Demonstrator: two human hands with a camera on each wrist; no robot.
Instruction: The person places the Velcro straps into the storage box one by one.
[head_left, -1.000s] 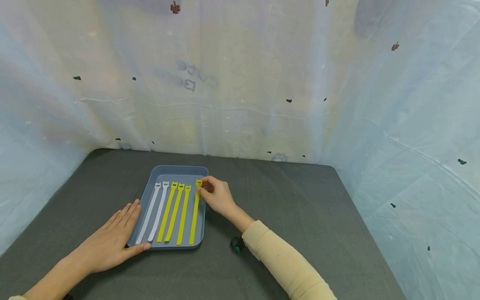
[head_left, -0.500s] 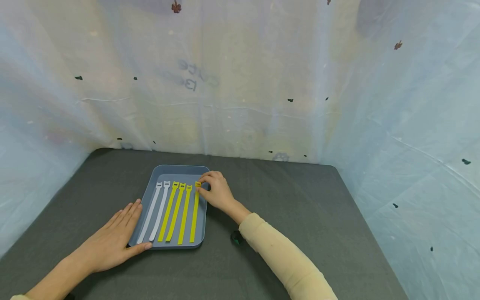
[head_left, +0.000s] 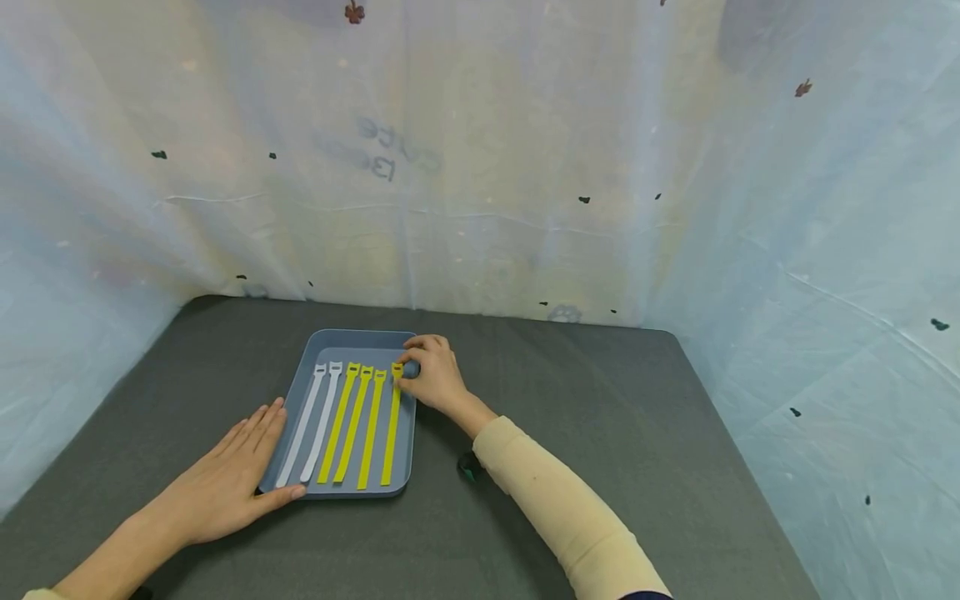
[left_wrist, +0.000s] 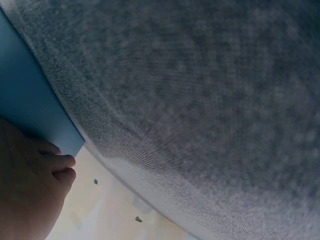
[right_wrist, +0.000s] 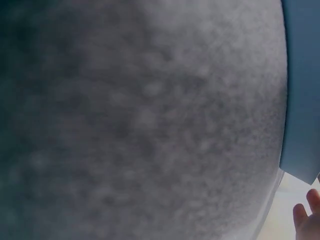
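A blue-grey tray (head_left: 360, 340) holds a row of flat hook-and-loop cable ties with slotted heads at the far end. Two white cable ties (head_left: 300, 429) lie at the left; three yellow cable ties (head_left: 372, 433) come beside them. Apart at the right lies another yellow cable tie (head_left: 391, 433), its head pinched between thumb and forefinger of my right hand (head_left: 435, 375), which reaches over the tray's right rim. My left hand (head_left: 228, 479) rests with straight fingers along the left rim, thumb at the near left corner. Both wrist views show only part of each hand beside the tray's outer wall (left_wrist: 30, 95).
Dark grey cloth covers the table (head_left: 600, 467). A pale printed curtain (head_left: 480, 167) hangs behind it and along both sides. The dark wrist device (head_left: 469, 467) shows under the right sleeve (head_left: 555, 500).
The rightmost yellow cable tie has shifted slightly left, closer to its neighbour, with my right hand at its head. The right hand's other fingers have lifted a little; the left hand stays put.
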